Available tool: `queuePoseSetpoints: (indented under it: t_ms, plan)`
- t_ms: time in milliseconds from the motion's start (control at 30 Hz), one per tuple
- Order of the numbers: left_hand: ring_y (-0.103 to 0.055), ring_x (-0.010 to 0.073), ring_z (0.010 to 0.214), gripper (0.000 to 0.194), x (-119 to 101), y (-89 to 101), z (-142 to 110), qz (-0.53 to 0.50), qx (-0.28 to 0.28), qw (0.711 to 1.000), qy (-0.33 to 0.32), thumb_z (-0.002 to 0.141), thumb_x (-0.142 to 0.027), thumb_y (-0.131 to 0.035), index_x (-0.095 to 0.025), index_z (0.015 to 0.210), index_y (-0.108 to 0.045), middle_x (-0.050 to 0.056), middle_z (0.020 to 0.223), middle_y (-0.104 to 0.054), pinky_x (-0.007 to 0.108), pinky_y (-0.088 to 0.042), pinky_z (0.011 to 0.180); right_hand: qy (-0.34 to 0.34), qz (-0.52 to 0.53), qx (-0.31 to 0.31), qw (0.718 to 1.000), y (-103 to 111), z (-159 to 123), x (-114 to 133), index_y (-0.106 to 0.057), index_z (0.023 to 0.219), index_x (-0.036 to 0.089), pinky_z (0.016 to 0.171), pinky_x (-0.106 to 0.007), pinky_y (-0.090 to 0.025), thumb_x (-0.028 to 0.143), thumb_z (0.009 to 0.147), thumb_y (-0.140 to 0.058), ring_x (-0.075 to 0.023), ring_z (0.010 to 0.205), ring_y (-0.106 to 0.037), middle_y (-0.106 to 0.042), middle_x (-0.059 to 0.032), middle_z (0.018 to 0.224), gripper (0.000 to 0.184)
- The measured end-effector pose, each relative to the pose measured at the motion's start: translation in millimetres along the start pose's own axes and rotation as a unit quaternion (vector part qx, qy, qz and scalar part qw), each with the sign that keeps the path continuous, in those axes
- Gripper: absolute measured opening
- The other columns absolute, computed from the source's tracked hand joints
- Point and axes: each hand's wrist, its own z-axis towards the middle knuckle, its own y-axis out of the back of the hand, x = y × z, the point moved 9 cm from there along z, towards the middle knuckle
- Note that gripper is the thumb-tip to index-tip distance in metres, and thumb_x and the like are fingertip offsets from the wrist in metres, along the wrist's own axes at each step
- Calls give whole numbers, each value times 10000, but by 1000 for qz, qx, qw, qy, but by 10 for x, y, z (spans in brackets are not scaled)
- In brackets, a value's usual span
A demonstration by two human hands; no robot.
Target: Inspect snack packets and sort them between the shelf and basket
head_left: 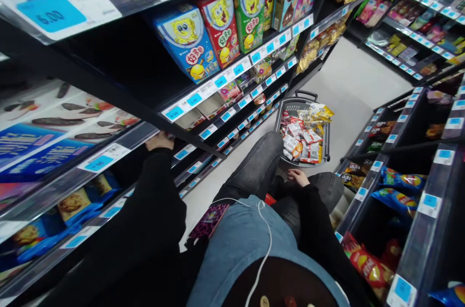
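My left hand (160,141) reaches into the left shelving, at the end of a shelf edge beside a dark upright post. Its fingers are mostly hidden by the shelf, so what they touch does not show. Over my bent legs, my right hand (298,177) hangs loosely with its fingers stretched out and nothing in them. Just beyond it, a dark basket (328,145) stands on the floor, filled with several small snack packets (300,135) in red, white and yellow. Blue, red and green snack boxes (218,26) stand on the shelf above my left hand.
Blue cookie packs (72,205) lie on a lower shelf at left. To the right, close by, another rack (381,166) holds bagged snacks (394,195). The pale aisle floor (358,67) runs between the racks. A white cable (269,229) hangs over my apron.
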Motion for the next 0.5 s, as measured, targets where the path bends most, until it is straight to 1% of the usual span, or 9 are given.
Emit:
queuePoseSetpoints:
  t_ms: [67,100,133,167,233,333,433,500]
  plan:
    - [-421,355,1112,365,35,-20,7,-4,-14,1000,-4,796,-302,-508,-20,1028,-503,214,1115,-538,471,-299,909,-11,12,20,1000,-13,-40,-66,-595,891,123,598,-292,-512,287,774,-600,-150,677,-622,-652,-45,797,202]
    - [-445,344,1090,352,57,-34,7,-6,-16,1000,-4,792,-292,-513,-23,1019,-517,215,1091,-556,456,-303,912,-10,19,24,999,-3,-54,-76,-600,840,132,556,-268,-500,278,737,-626,-143,617,-622,-658,-34,728,180]
    - [-465,348,1066,349,63,-58,6,-25,-10,1000,-12,788,-274,-515,-13,1018,-528,228,1057,-573,458,-304,910,-9,24,27,999,13,-61,-77,-601,814,142,532,-250,-488,274,703,-646,-136,584,-621,-664,-28,702,178]
    - [-476,352,1052,350,71,-71,6,-52,-8,998,-19,790,-259,-508,-4,1028,-532,237,1042,-579,463,-304,908,-5,29,32,999,26,-63,-71,-601,797,152,518,-237,-479,275,675,-658,-133,570,-624,-671,-25,693,183]
    - [-480,347,1056,356,107,-46,5,-94,-22,995,-22,811,-247,-477,6,1056,-532,244,1055,-575,458,-301,916,2,40,38,998,53,-52,-54,-609,776,166,509,-236,-475,289,617,-680,-145,571,-636,-685,-29,689,213]
    - [-471,306,1085,332,194,31,2,-122,-40,992,-15,842,-207,-424,-3,1084,-525,224,1086,-571,418,-296,940,6,67,38,997,77,-26,-50,-631,763,174,508,-253,-481,313,534,-710,-178,594,-655,-702,-47,702,279]
    - [-494,259,1064,284,279,137,-10,-159,-44,986,-8,863,-150,-368,-36,1049,-550,181,1015,-611,389,-295,951,10,74,40,996,61,-18,-58,-637,772,171,515,-262,-485,338,511,-712,-192,618,-663,-708,-60,732,318]
    - [-517,246,1031,262,317,194,-25,-191,-38,981,0,866,-146,-370,-60,1009,-572,152,945,-635,381,-308,943,10,69,43,997,41,-22,-66,-637,775,170,524,-274,-489,353,512,-707,-204,637,-665,-709,-70,749,327]
